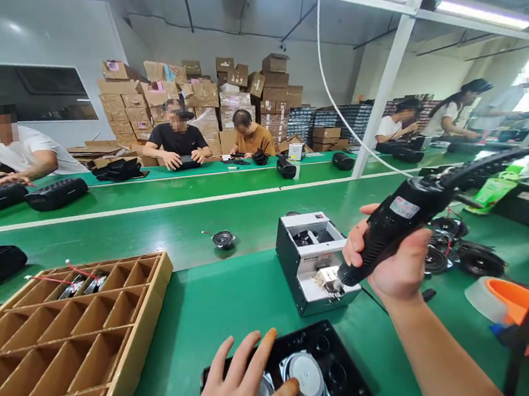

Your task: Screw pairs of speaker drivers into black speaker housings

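My right hand (404, 265) is wrapped around a black electric screwdriver (388, 226). The tool slants down to the left, its tip at the front outlet of a screw feeder (292, 277). My left hand (232, 387) spreads its fingers over a black speaker panel (342, 357) lying on the green bench. One round speaker driver (306, 373) with a red wire sits in that panel, my thumb at its edge. A second driver (264, 390) is partly hidden under my fingers.
To the left stands a divided cardboard box (135, 344) with a few drivers in it. One loose driver (224, 239) lies behind. More drivers (481, 260) and an orange tape dispenser (522, 309) are at right. Several co-workers (175, 138) sit across the green line.
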Demonstrator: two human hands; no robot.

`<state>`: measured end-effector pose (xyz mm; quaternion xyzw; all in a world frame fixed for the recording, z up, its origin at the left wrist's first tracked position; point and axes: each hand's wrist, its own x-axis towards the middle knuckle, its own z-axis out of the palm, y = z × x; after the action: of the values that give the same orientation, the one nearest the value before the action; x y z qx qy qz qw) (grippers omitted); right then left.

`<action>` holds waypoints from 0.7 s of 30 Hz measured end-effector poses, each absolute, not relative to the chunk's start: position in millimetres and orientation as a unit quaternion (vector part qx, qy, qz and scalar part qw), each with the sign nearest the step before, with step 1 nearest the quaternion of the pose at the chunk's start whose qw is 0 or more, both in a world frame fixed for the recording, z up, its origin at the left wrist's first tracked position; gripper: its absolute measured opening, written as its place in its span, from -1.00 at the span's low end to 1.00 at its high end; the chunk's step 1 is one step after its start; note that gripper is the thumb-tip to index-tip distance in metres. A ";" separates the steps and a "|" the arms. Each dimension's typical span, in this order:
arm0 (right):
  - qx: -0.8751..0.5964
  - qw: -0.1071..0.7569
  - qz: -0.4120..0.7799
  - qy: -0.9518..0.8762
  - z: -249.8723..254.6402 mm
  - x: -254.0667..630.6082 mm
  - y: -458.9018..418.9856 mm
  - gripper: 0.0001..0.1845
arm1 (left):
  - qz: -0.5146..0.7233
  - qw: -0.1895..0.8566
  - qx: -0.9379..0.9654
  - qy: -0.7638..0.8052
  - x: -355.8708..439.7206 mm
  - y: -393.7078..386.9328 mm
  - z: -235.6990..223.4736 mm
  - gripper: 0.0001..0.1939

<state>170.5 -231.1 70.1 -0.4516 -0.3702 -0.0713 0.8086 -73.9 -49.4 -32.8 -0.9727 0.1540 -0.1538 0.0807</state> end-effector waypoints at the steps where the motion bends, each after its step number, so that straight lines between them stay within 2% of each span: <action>1: -0.450 0.810 -0.073 -0.368 69.5 169.4 -232.3 -0.27 | -0.129 0.060 -0.978 0.151 -70.6 -53.8 -31.3 -0.36; 7: -0.448 0.818 -0.055 -0.356 79.5 155.1 -246.9 -0.29 | 0.021 -0.072 -0.989 0.130 -63.3 -74.5 -2.6 0.05; 11: -0.448 0.827 -0.052 -0.335 97.7 137.5 -262.5 -0.33 | 0.046 -0.112 -0.987 0.106 -71.0 -79.1 8.4 -0.06; 17: -0.420 0.832 0.039 -0.361 98.2 104.6 -280.7 -0.53 | -0.008 -0.127 -0.987 0.094 -80.7 -79.4 -1.8 0.02; 21: -0.415 0.836 0.080 -0.349 76.3 89.3 -280.6 -0.43 | 0.031 -0.124 -0.988 0.090 -76.9 -82.5 11.0 -0.12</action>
<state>89.3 -280.6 76.3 -0.4153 -0.3494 0.0805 0.8361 -76.9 -82.5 11.0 -0.9877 0.0895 0.0312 -0.1244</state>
